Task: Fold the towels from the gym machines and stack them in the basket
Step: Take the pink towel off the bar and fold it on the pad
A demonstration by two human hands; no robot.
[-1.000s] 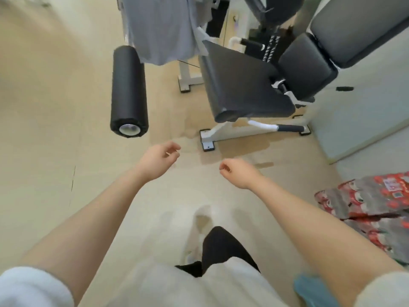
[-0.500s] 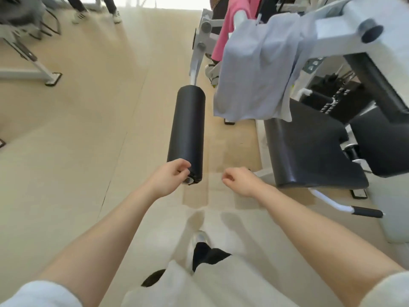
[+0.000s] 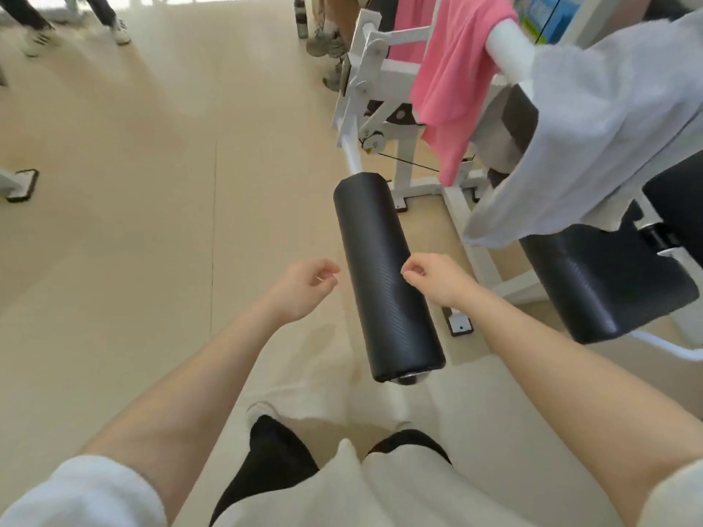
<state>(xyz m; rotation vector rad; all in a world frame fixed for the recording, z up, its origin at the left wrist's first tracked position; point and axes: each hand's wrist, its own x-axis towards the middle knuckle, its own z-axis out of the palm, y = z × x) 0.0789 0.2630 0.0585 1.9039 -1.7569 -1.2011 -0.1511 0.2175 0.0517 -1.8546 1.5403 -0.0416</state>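
A light grey towel [image 3: 593, 119] hangs over the white frame of a gym machine at the upper right. Behind it a pink towel [image 3: 452, 74] is draped over a white padded bar. My left hand [image 3: 300, 289] hovers left of a black foam roller pad [image 3: 384, 275], fingers loosely curled and holding nothing. On the roller's right side my right hand [image 3: 437, 277] hovers the same way, also with nothing in it. Both hands are well below and left of the towels. No basket is in view.
The machine's black seat [image 3: 608, 283] and white base rails [image 3: 490, 268] fill the right side. Other people's feet [image 3: 323, 43] stand at the top by the machine and at the top left. Another machine's foot [image 3: 21, 184] sits at the left edge. Beige floor stretches left.
The view has tilted up and closed in on the machine: the pink towel has come into sight and the patterned cloth at right has left it. My hands now flank the roller pad.
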